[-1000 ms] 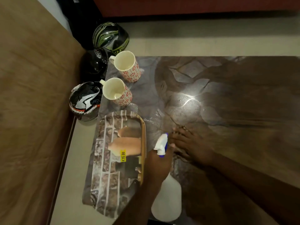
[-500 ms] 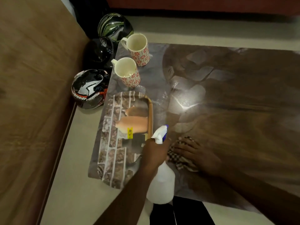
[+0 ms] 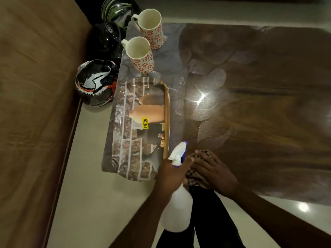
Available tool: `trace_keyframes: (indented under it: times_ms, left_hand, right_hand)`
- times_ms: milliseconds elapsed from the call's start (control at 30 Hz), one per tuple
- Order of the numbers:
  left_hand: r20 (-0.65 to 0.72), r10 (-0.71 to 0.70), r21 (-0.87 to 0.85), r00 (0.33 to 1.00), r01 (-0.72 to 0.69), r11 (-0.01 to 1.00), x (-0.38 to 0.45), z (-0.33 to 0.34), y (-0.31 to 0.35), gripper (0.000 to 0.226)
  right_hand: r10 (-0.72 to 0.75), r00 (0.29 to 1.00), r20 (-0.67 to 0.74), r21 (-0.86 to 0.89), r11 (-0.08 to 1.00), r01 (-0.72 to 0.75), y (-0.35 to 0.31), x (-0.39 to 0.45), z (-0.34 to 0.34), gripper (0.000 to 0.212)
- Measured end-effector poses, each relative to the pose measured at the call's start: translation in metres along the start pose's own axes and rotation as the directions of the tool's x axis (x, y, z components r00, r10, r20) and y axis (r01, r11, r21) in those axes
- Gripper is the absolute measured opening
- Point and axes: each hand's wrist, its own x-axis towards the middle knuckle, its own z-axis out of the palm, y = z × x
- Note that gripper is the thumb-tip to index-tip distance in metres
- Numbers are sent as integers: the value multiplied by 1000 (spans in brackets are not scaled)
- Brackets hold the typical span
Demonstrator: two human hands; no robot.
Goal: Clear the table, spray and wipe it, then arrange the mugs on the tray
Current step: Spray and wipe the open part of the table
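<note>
My left hand (image 3: 172,173) grips the neck of a white spray bottle (image 3: 176,212) with a blue-tipped nozzle, held over the table's near edge. Just right of it, my right hand (image 3: 213,171) presses flat on a checked cloth (image 3: 194,177) lying on the glossy brown table (image 3: 259,104). A tray (image 3: 132,151) printed with a brick wall and pots lies at the table's left end, a yellow price sticker on it. Two white mugs with red flowers stand beyond the tray: the near mug (image 3: 141,56) and the far mug (image 3: 152,27).
Three motorcycle helmets sit on the floor left of the table: a black-and-white fanged helmet (image 3: 95,83), a dark helmet (image 3: 105,40) and a green-striped helmet (image 3: 116,9). A brown sofa (image 3: 35,104) fills the left side. My dark trouser legs (image 3: 211,221) stand at the table's near edge.
My right hand has drawn the cloth back toward the table's near edge, close beside the spray bottle. The view has shifted, so the mugs and tray sit higher in frame.
</note>
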Motion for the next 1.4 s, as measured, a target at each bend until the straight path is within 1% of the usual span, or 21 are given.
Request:
trace_keyframes:
  times_ms: [67, 167, 233, 333, 400, 467, 500, 567, 633, 700, 800, 867, 933, 1000, 1067, 1133, 1167, 1200, 1267, 1333, 1400]
  left_hand:
    - [-10, -45, -45, 999, 44, 998, -7, -2, -6, 46]
    - [-121, -83, -46, 989, 78, 996, -5, 2, -13, 45]
    - [-118, -64, -24, 991, 62, 998, -4, 5, -11, 44]
    - [-61, -26, 28, 998, 27, 999, 0, 2, -1, 42]
    - [-54, -6, 28, 999, 8, 1000, 7, -2, 2, 41]
    - [-125, -44, 25, 991, 48, 999, 11, -8, 4, 35]
    - [-155, -57, 24, 986, 61, 998, 14, -11, 4, 30]
    - [-171, -56, 27, 984, 62, 998, 17, -13, 2, 25]
    - [-165, -50, 47, 985, 59, 997, 19, -11, 3, 26]
    - [-167, -46, 36, 985, 53, 998, 19, -9, 7, 24]
    - [-211, 46, 68, 976, -32, 997, 21, -9, 13, 13]
    - [-239, 57, 62, 969, -43, 997, 22, -10, 17, 17]
    - [-239, 78, 74, 968, -62, 995, 24, -11, 18, 17]
    - [-224, 84, 70, 971, -70, 995, 25, -9, 18, 25]
    - [-210, 100, 52, 973, -92, 994, 25, -4, 19, 25]
    - [-222, 132, 61, 966, -122, 991, 27, 5, 22, 19]
    - [-229, 152, 60, 962, -142, 988, 27, 10, 24, 17]
    - [-229, 173, 48, 958, -167, 985, 25, 15, 28, 15]
    - [-210, 212, 15, 954, -214, 977, 23, 24, 35, 11]
    - [-197, 263, 56, 944, -257, 965, 22, 28, 42, 26]
    - [-198, 354, 157, 914, -327, 932, 20, 27, 51, 48]
  right_hand:
    - [157, 987, -43, 6, 988, -157, 10, 16, -5, 62]
    - [518, 848, -109, 180, 850, -496, -4, 66, -18, 54]
    - [494, 861, -123, 187, 863, -469, -30, 70, -8, 55]
    - [222, 972, -76, 55, 974, -219, -50, 19, 8, 47]
    - [87, 996, 26, 5, 996, -87, -28, -12, 5, 51]
    - [198, 978, 64, -26, 980, -197, 7, -21, -3, 55]
    - [359, 932, 46, 1, 933, -359, 22, -16, -9, 56]
    - [647, 758, -84, 111, 762, -638, 38, 13, -20, 54]
    - [728, 669, -151, 189, 685, -703, 27, 54, -24, 52]
    - [635, 761, -131, 198, 769, -608, -5, 80, -18, 50]
    - [313, 947, -73, 121, 945, -303, -42, 47, -1, 47]
    - [136, 991, -13, 40, 990, -135, -31, -1, 1, 49]
    - [172, 984, -34, 21, 985, -172, 1, -43, -2, 49]
    - [394, 916, -72, 29, 919, -393, 39, -70, -15, 50]
    - [613, 784, -99, 70, 790, -609, 67, -70, -29, 53]
    - [748, 650, -133, 156, 663, -732, 69, -47, -35, 54]
    - [768, 624, -141, 185, 640, -746, 63, -31, -35, 55]
    - [751, 646, -137, 193, 660, -726, 53, -18, -33, 56]
    - [611, 785, -104, 166, 788, -592, 31, -3, -26, 54]
    - [433, 900, -43, 143, 895, -424, 17, -5, -20, 58]
    - [375, 927, -1, 146, 917, -371, 17, -15, -23, 66]
